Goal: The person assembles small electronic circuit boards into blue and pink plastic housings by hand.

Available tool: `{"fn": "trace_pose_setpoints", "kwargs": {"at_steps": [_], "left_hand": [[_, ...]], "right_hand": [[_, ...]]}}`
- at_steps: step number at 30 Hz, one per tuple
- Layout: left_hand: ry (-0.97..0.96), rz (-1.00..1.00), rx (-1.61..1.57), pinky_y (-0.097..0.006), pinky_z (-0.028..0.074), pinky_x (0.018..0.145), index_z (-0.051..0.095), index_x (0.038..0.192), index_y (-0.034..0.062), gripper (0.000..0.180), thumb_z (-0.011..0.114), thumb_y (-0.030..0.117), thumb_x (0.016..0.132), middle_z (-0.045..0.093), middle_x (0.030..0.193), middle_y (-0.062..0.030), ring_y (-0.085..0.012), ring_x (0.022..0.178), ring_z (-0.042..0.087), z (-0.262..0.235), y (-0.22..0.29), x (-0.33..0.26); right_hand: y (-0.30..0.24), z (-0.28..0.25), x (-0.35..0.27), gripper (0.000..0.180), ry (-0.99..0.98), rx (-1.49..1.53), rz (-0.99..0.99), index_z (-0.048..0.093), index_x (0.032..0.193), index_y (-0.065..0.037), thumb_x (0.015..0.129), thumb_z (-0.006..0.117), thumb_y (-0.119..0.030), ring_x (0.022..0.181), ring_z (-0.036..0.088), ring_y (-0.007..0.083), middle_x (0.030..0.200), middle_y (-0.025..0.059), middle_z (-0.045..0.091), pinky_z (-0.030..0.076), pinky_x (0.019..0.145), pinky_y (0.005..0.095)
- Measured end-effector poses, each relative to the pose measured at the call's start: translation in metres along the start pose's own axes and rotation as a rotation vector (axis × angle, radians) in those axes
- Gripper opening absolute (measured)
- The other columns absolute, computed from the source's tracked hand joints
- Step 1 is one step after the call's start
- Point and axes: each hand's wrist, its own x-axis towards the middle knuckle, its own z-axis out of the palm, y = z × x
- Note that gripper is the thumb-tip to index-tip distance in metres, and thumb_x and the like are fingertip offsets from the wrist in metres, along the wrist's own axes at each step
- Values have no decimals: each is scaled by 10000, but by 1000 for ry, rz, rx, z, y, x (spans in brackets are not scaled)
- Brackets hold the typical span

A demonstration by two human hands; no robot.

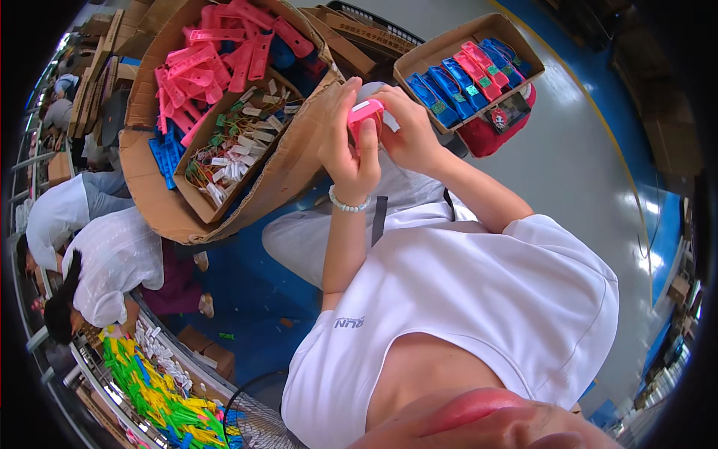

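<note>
A pink plastic casing [366, 111] with a white piece along its top edge is held up in front of me. My left hand [348, 153], with a beaded bracelet at the wrist, grips it with thumb and fingers. The fingers of my right hand [410, 133] close on its other side and partly hide it. Just left of my hands stands a large cardboard box [299, 146]. Pink casings [198, 67] are heaped in it, with blue casings [166, 153] beside them. A smaller carton inside holds small white parts [238, 153] with wires and green boards.
Right of my hands, a shallow carton [479, 116] holds blue and pink casings with green boards and wires, above a red seat [497, 131]. Two people in white tops [120, 251] bend over a bench at left. Green and yellow plastic parts [149, 389] lie lower left, near a wire-mesh guard [262, 415].
</note>
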Motion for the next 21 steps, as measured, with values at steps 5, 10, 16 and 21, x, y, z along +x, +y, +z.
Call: {"fn": "trace_pose_setpoints", "kwargs": {"at_steps": [5,10,16,21], "left_hand": [[-92,139,446,-512,392,1066,578,1230,-50,321,548,61,930,661,1205,-157,-383,1185,583,-29,-13,-4],[17,212,958,-556,366,1069,631,1102,-24,205,541,56,936,697,1073,-106,-356,1096,620,-94,-29,-3],[12,234,1242,-442,475,899,660,1018,3,168,525,68,941,712,888,-65,-260,913,664,-102,-56,-18],[41,269,1294,-389,480,798,666,1014,32,167,519,79,949,708,846,-59,-237,801,670,-99,-62,-22]], "right_hand": [[67,-94,-7,255,171,-366,307,633,1092,-28,839,625,5,813,649,303,922,156,633,523,704,373],[165,-199,-7,256,192,-651,497,658,1136,-59,883,654,-98,796,694,219,916,149,718,536,731,324],[221,-155,-18,301,-81,-283,565,684,1101,-21,813,700,-107,822,698,215,955,132,729,537,750,324],[242,-105,-31,262,-483,-449,673,723,1009,-32,776,717,-154,827,702,292,913,173,721,541,757,364]]}}
